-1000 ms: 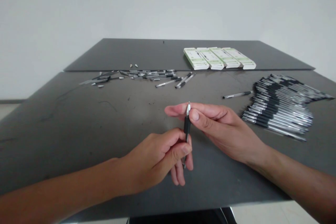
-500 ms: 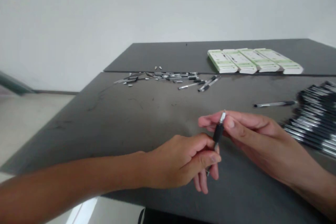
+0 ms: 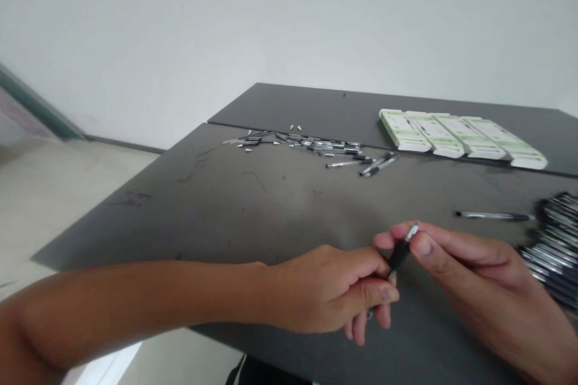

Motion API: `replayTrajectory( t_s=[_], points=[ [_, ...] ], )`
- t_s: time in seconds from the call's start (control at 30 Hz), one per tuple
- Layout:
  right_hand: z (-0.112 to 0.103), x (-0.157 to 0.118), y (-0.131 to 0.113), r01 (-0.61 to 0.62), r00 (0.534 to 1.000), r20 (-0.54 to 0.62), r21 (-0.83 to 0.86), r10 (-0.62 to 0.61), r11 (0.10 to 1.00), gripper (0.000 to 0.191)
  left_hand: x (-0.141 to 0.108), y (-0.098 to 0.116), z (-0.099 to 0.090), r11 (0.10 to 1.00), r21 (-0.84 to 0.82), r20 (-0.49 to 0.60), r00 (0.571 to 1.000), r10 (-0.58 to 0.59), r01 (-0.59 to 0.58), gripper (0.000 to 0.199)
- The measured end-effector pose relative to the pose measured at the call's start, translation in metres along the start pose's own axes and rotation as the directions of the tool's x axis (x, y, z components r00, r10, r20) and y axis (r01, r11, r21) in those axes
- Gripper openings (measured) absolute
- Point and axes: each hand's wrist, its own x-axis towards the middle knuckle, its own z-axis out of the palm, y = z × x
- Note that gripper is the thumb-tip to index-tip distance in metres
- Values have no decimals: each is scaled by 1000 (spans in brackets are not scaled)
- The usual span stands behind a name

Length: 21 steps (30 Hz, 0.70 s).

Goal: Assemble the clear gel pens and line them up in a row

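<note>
Both hands have shifted right and lower in view since the earlier frame. Right hand (image 3: 469, 271) pinches the pen (image 3: 400, 258) between thumb and fingers; left hand (image 3: 329, 289) curls closed around its lower end. The pen, tilted, black-gripped with a metal tip, sits above the table (image 3: 271, 216) near its front edge. Beyond lie white-green cardboard boxes (image 3: 460, 138), scattered pen parts (image 3: 298, 144), a loose pen (image 3: 492, 215) and a stacked pen pile (image 3: 555, 252).

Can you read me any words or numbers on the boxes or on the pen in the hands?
Nothing here can be read.
The white-and-green boxes: small dark print, too small and blurred to read.
The black pen held by the left hand and right hand: no readable marks show.
</note>
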Motion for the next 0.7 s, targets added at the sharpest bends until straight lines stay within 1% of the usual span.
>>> replayTrajectory(
  t_s=[0.1, 0.17, 0.23, 0.33, 0.43, 0.53, 0.63, 0.7],
  points=[
    [1, 1, -5, -30, 999, -31, 58, 31, 998, 15, -2, 4, -1, 995, 96, -53, 998, -18, 23, 23],
    [-2, 2, 0, -28, 998, -50, 104, 33, 994, 17, -2, 6, -1, 984, 178, -107, 994, 21, -2, 24],
    [-5, 3, 5, -7, 996, -88, 107, 17, 994, 19, -1, 8, -2, 971, 238, -161, 984, 75, -35, 25],
    [-7, 4, 6, 8, 992, -123, 30, -4, 1000, 23, 1, 8, -3, 955, 284, -199, 969, 143, -82, 28],
    [-8, 5, 0, 36, 992, -122, -69, -44, 997, 21, 1, 7, -4, 937, 328, -199, 960, 196, -123, 32],
    [-9, 7, -6, 82, 989, -111, -149, -99, 985, 18, 1, 5, -3, 944, 313, -224, 958, 179, -103, 32],
    [-10, 10, -7, 110, 984, -116, -198, -134, 974, 17, 0, 2, -2, 967, 245, -257, 958, 128, -64, 31],
    [-10, 10, -6, 118, 980, -136, -201, -147, 972, 15, -1, 0, -1, 981, 185, -225, 969, 103, -61, 29]
  ],
)
